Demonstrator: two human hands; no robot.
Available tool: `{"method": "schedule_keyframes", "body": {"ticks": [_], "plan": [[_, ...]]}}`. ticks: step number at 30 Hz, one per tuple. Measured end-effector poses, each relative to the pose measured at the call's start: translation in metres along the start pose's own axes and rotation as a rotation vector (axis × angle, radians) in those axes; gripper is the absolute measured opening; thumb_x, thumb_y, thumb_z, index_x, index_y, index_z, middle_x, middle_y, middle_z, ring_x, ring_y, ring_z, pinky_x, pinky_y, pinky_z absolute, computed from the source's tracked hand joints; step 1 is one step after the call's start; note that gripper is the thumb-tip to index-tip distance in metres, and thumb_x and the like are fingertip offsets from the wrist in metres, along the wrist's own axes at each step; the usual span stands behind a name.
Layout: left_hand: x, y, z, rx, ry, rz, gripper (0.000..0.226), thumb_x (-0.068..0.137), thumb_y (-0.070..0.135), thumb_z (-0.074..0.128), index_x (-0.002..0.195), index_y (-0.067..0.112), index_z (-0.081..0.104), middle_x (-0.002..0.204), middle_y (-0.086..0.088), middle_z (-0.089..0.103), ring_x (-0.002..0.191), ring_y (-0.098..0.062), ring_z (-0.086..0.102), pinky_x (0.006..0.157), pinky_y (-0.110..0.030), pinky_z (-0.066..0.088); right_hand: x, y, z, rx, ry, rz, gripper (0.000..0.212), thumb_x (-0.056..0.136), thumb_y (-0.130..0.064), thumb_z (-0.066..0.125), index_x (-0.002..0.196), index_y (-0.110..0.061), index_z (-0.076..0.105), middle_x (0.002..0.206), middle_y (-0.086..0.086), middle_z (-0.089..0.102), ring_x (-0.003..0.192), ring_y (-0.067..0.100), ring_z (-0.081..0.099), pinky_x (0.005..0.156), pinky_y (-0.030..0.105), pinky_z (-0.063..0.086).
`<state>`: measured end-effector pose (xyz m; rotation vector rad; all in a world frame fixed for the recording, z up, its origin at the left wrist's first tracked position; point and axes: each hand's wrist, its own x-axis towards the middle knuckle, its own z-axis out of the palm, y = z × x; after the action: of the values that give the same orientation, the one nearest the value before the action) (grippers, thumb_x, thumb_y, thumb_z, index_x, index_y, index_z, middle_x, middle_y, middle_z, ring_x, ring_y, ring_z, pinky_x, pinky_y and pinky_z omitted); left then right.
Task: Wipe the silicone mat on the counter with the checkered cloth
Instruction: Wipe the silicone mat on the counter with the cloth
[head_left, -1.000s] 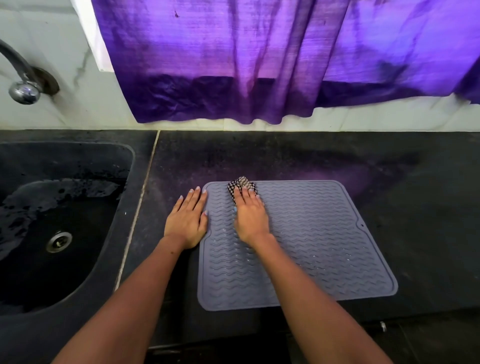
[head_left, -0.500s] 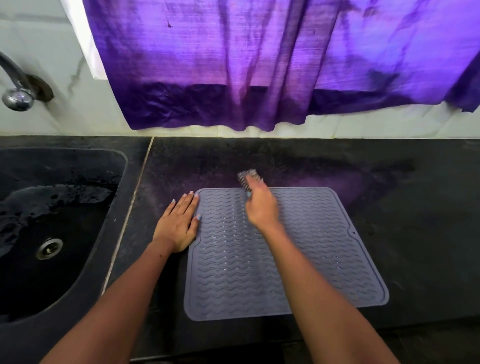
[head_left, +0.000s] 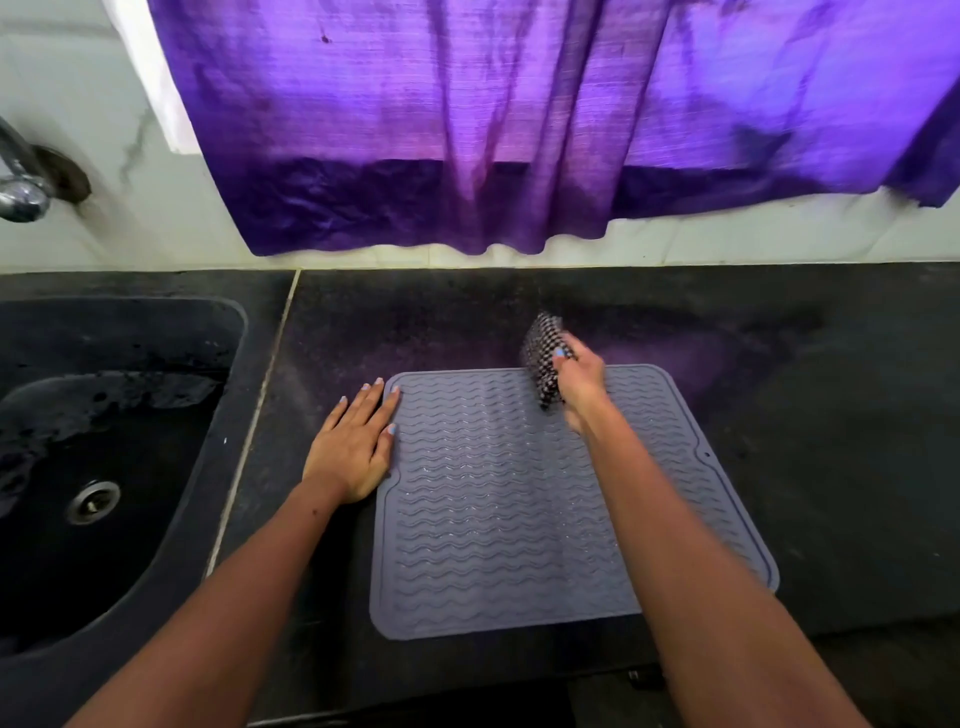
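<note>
— Dark stone bench (head_left: 779, 415), sink (head_left: 104, 467) at nine o'clock, purple curtain (head_left: 519, 130) hanging at twelve. Where is the mat?

— Mat (head_left: 493, 519) lies flat at the middle of the bench, its far edge toward twelve o'clock. It looks close to square, so I cannot name a long axis; its wavy ribs run from nine to three.

— And the hands?

— Left hand (head_left: 358, 447) lies flat, fingers straight, against the mat's nine o'clock edge. Right hand (head_left: 579, 379) has its grip curled round the bunched cloth (head_left: 543, 358) at the mat's far edge; the cloth stands roughly on end, pointing toward twelve.

— What could go wrong?

— A hard stroke may drag the mat across the bench if the left hand eases off. With the cloth so bunched, it likely skips the grooves between ribs.
</note>
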<state>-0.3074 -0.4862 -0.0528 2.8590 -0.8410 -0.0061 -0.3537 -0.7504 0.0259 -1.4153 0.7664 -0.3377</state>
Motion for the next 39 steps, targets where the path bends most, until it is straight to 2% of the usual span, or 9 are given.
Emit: {"method": "schedule_keyframes", "body": {"ticks": [5, 9, 13, 16, 18, 22, 28, 36, 39], "plan": [[0.0, 0.0, 0.001, -0.038, 0.017, 0.007, 0.075, 0.08, 0.049, -0.008, 0.15, 0.023, 0.005, 0.159, 0.0, 0.004, 0.147, -0.013, 0.004, 0.12, -0.033, 0.001, -0.013, 0.024, -0.01, -0.905, 0.045, -0.412, 0.056, 0.089, -0.002, 0.047, 0.141, -0.019, 0.037, 0.134, 0.015, 0.053, 0.117, 0.032, 0.054, 0.097, 0.037, 0.042], [0.0, -0.004, -0.002, -0.036, 0.028, -0.001, 0.077, 0.078, 0.05, -0.009, 0.15, 0.023, 0.004, 0.159, 0.001, 0.005, 0.147, -0.012, 0.004, 0.12, -0.033, 0.002, -0.019, 0.061, 0.001, -1.321, -0.118, -0.572, 0.068, 0.091, -0.01, 0.046, 0.149, -0.011, 0.011, 0.157, 0.01, 0.014, 0.145, 0.023, 0.012, 0.119, 0.032, 0.006], [-0.001, -0.003, 0.0, -0.032, 0.024, -0.002, 0.078, 0.079, 0.051, -0.006, 0.15, 0.021, 0.005, 0.159, 0.002, 0.006, 0.147, -0.011, 0.005, 0.119, -0.032, 0.001, -0.006, 0.051, -0.01, -1.038, -0.151, -0.465, 0.06, 0.091, -0.005, 0.046, 0.146, -0.021, 0.028, 0.151, 0.003, 0.033, 0.137, 0.02, 0.034, 0.11, 0.03, 0.029], [0.001, -0.005, -0.002, -0.069, 0.015, -0.015, 0.077, 0.082, 0.051, 0.001, 0.15, 0.015, 0.009, 0.159, 0.002, 0.008, 0.146, -0.01, 0.006, 0.119, -0.029, 0.001, 0.003, 0.024, -0.021, -0.41, -0.156, -0.134, 0.044, 0.096, -0.006, 0.042, 0.138, -0.02, 0.044, 0.133, 0.01, 0.054, 0.103, 0.019, 0.056, 0.071, 0.024, 0.046], [0.002, -0.004, -0.004, -0.088, 0.007, -0.021, 0.072, 0.086, 0.046, 0.009, 0.15, 0.014, 0.01, 0.159, 0.001, 0.009, 0.146, -0.01, 0.006, 0.119, -0.029, 0.001, 0.015, 0.005, -0.031, -0.066, 0.005, -0.035, 0.041, 0.096, -0.003, 0.04, 0.135, -0.013, 0.048, 0.132, 0.014, 0.055, 0.111, 0.022, 0.055, 0.088, 0.03, 0.048], [0.001, 0.0, -0.003, -0.092, 0.022, -0.045, 0.069, 0.087, 0.042, 0.007, 0.15, 0.015, 0.012, 0.159, 0.002, 0.01, 0.146, -0.008, 0.006, 0.12, -0.03, 0.002, 0.011, 0.005, -0.047, -0.591, 0.261, -0.309, 0.045, 0.094, -0.007, 0.045, 0.137, -0.018, 0.046, 0.127, 0.012, 0.059, 0.109, 0.028, 0.057, 0.089, 0.033, 0.044], [0.003, -0.002, -0.003, -0.064, 0.017, -0.033, 0.066, 0.089, 0.043, 0.005, 0.15, 0.021, 0.008, 0.159, 0.003, 0.008, 0.146, -0.009, 0.005, 0.12, -0.032, 0.002, 0.006, 0.057, -0.031, -1.347, -0.002, -0.484, 0.063, 0.093, -0.012, 0.042, 0.149, -0.011, 0.011, 0.157, 0.013, 0.014, 0.145, 0.025, 0.013, 0.12, 0.034, 0.008], [0.001, -0.004, -0.001, -0.06, 0.033, -0.032, 0.066, 0.089, 0.045, 0.01, 0.15, 0.019, 0.013, 0.158, 0.002, 0.012, 0.146, -0.011, 0.009, 0.12, -0.033, 0.004, 0.026, 0.008, -0.054, -0.115, 0.085, -0.054, 0.042, 0.095, -0.004, 0.043, 0.136, -0.015, 0.047, 0.133, 0.011, 0.055, 0.108, 0.023, 0.057, 0.086, 0.028, 0.045], [0.001, -0.003, -0.001, -0.063, 0.035, -0.032, 0.066, 0.089, 0.045, 0.01, 0.15, 0.019, 0.014, 0.158, 0.002, 0.013, 0.146, -0.011, 0.01, 0.12, -0.033, 0.004, 0.023, 0.001, -0.061, -0.391, 0.39, -0.2, 0.046, 0.094, -0.007, 0.046, 0.138, -0.02, 0.044, 0.132, 0.007, 0.056, 0.111, 0.023, 0.056, 0.087, 0.025, 0.043]]}}
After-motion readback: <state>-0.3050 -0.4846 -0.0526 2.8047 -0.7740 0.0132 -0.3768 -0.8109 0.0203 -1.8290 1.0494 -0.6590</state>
